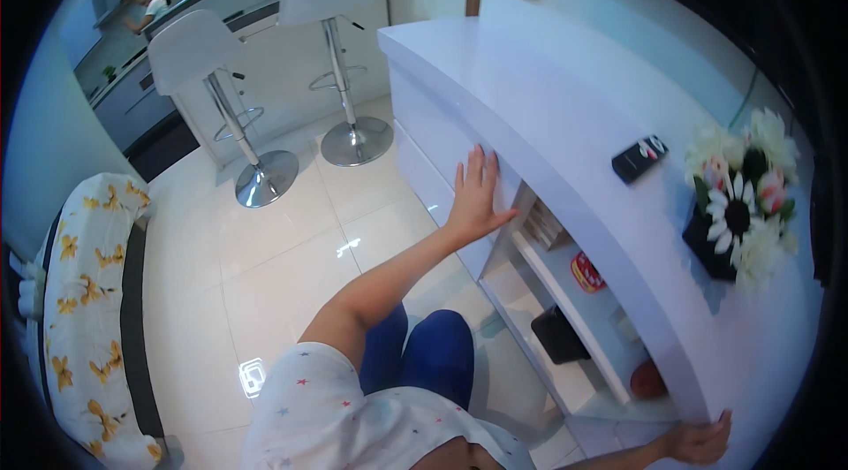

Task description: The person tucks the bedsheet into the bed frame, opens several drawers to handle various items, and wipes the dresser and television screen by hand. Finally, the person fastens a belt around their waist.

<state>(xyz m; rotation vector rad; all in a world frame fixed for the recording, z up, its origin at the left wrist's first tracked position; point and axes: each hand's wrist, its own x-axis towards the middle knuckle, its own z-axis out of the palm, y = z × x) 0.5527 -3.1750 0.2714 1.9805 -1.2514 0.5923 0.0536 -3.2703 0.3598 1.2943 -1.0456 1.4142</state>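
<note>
Curving across the right half of the frame: one white cabinet (565, 117), open shelves facing lower centre. Left hand (477, 205), centre: I am spreading its fingers against the front, grasping nothing. Right hand (698, 441), lower right: I am bending its fingers at the top edge; whether it is gripping, I cannot tell. For good contact, I am favouring light, even pressure, and a thumb clear of the shelf opening. Shelves: red container (586, 272), black item (559, 335). Top, right: dark object (639, 159), potted flowers (733, 214). Upper left: two stools (190, 50) are standing; a person (157, 5) is reaching forward.
</note>
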